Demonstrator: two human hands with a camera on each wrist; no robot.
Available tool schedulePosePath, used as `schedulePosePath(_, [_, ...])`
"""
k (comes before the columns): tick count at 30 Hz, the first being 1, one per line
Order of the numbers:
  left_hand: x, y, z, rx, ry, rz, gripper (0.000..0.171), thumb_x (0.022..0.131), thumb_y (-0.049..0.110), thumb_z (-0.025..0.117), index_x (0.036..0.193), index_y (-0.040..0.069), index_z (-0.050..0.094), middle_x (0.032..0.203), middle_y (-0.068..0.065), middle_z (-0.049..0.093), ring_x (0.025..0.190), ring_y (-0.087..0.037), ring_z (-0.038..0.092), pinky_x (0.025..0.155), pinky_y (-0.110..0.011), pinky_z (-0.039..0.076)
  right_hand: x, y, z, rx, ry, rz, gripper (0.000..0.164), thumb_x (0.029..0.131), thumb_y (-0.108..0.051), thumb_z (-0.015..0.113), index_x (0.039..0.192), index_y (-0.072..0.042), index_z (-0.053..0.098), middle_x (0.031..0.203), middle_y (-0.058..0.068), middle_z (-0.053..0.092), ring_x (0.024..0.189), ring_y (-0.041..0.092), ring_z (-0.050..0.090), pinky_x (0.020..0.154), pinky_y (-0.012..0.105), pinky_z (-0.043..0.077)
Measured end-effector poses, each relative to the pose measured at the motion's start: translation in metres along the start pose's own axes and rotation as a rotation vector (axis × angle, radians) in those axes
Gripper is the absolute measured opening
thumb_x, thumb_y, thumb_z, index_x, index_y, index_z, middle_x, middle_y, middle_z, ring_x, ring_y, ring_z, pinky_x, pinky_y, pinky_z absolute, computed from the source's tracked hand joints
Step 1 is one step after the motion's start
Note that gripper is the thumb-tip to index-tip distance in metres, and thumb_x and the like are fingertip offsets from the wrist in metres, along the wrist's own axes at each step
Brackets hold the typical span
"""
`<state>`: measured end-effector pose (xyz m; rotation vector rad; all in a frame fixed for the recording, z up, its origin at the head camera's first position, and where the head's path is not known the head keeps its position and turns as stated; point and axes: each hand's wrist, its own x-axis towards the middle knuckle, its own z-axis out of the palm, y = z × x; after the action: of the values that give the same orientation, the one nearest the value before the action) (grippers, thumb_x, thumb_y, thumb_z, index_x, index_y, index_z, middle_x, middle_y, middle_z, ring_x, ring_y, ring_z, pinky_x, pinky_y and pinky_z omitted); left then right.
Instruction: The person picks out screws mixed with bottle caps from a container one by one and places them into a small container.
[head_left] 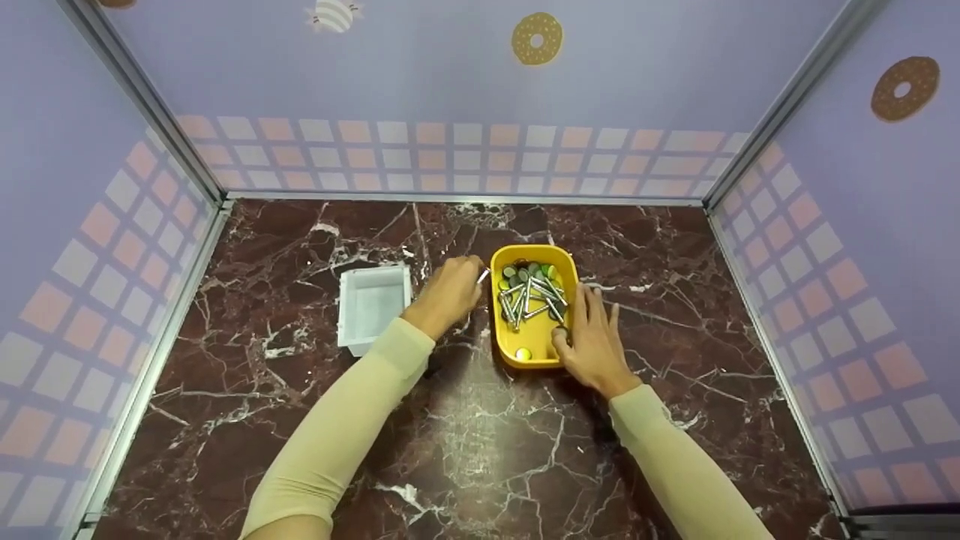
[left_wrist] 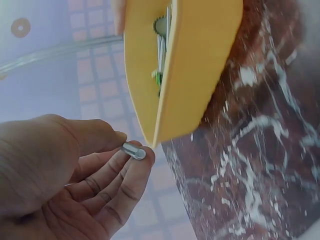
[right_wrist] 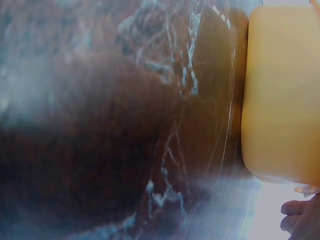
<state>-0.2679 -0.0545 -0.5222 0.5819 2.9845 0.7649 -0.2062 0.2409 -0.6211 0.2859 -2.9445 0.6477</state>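
My left hand [head_left: 450, 292] pinches a silver metal bolt [left_wrist: 134, 150] between thumb and fingertips, just outside the left rim of a yellow bin [head_left: 534, 343]. The bolt's rounded end points out past the fingers. Inside the bin lies a loose pile of similar silver bolts [head_left: 526, 300]. Bottle caps [head_left: 523, 273], some dark and some green, are gathered toward its far end, and one bright cap [head_left: 523, 354] sits near the front wall. My right hand [head_left: 600, 337] holds the bin's right wall, fingers along the outside and thumb at the rim.
A white plastic box [head_left: 375, 304] stands left of the yellow bin, beside my left wrist. The dark red marbled tabletop [head_left: 480, 450] is enclosed by lilac panels with a checked band [head_left: 465, 154] at the back and on both sides.
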Motion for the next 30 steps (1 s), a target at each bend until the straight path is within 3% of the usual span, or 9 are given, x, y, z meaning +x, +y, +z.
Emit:
schedulePosePath(4, [-0.003,-0.013,-0.012,-0.029,0.020,-0.024,0.051,0.108,0.001,0.070,0.158,-0.004,0.066,0.145,-0.033,0.076,0.130,-0.049,0.079,0.111,-0.054,0.067,0.003,0.002,0.000,-0.008,-0.003,0.002,0.096,0.108,-0.037,0.060,0.184,0.004,0.016,0.188,0.035,0.027,0.179,0.057,0.022,0.143,0.082,0.010])
schedulePosePath(8, [-0.011,-0.029,-0.022,-0.057,0.030,-0.040,0.052,0.107,-0.002,0.070,0.158,0.000,0.067,0.142,-0.032,0.078,0.128,-0.048,0.078,0.114,-0.056,0.066,0.003,0.003,0.001,-0.008,-0.013,0.004,0.097,0.109,-0.038,0.060,0.184,0.003,0.015,0.188,0.035,0.027,0.179,0.057,0.021,0.143,0.081,0.009])
schedulePosePath(12, [-0.018,-0.047,-0.031,-0.086,0.048,-0.064,0.050,0.104,-0.004,0.067,0.154,0.000,0.070,0.114,-0.024,0.083,0.097,-0.036,0.079,0.101,-0.052,0.068,0.001,0.003,0.001,-0.008,-0.008,0.006,0.096,0.109,-0.038,0.059,0.184,0.003,0.015,0.188,0.034,0.029,0.179,0.056,0.022,0.144,0.081,0.009])
schedulePosePath(14, [-0.021,-0.055,-0.036,-0.107,0.056,-0.084,0.051,0.103,-0.004,0.066,0.154,-0.001,0.070,0.096,-0.019,0.081,0.078,-0.026,0.070,0.086,-0.047,0.066,0.001,0.002,0.003,-0.009,-0.007,0.009,0.095,0.109,-0.037,0.058,0.184,0.003,0.016,0.188,0.034,0.028,0.179,0.057,0.021,0.144,0.081,0.009])
schedulePosePath(17, [-0.023,-0.066,-0.045,-0.129,0.068,-0.119,0.051,0.103,-0.005,0.064,0.154,-0.001,0.070,0.083,-0.013,0.077,0.064,-0.016,0.059,0.071,-0.040,0.058,-0.001,0.002,0.003,0.004,-0.006,0.008,0.094,0.109,-0.035,0.059,0.185,0.002,0.016,0.189,0.034,0.027,0.179,0.057,0.020,0.144,0.081,0.009])
schedulePosePath(20, [-0.026,-0.075,-0.052,-0.125,0.072,-0.149,0.050,0.103,-0.004,0.064,0.153,-0.003,0.070,0.089,-0.016,0.081,0.067,-0.018,0.061,0.070,-0.041,0.058,-0.001,0.001,0.003,0.013,-0.002,0.006,0.094,0.108,-0.035,0.059,0.184,0.002,0.018,0.189,0.034,0.028,0.179,0.057,0.020,0.143,0.082,0.010])
schedulePosePath(26, [-0.030,-0.094,-0.064,-0.088,0.029,-0.230,0.048,0.102,-0.001,0.065,0.150,-0.006,0.069,0.114,-0.027,0.083,0.093,-0.034,0.073,0.096,-0.055,0.066,0.000,0.001,0.002,0.021,0.007,-0.005,0.096,0.107,-0.036,0.060,0.184,0.004,0.018,0.187,0.035,0.030,0.178,0.058,0.022,0.142,0.083,0.011])
schedulePosePath(30, [-0.033,-0.105,-0.066,-0.089,-0.035,-0.283,0.049,0.101,-0.001,0.067,0.149,-0.008,0.069,0.112,-0.028,0.081,0.091,-0.033,0.071,0.091,-0.052,0.065,0.002,0.001,0.002,0.028,0.007,-0.013,0.096,0.107,-0.035,0.060,0.184,0.004,0.018,0.187,0.035,0.031,0.178,0.059,0.021,0.142,0.084,0.011])
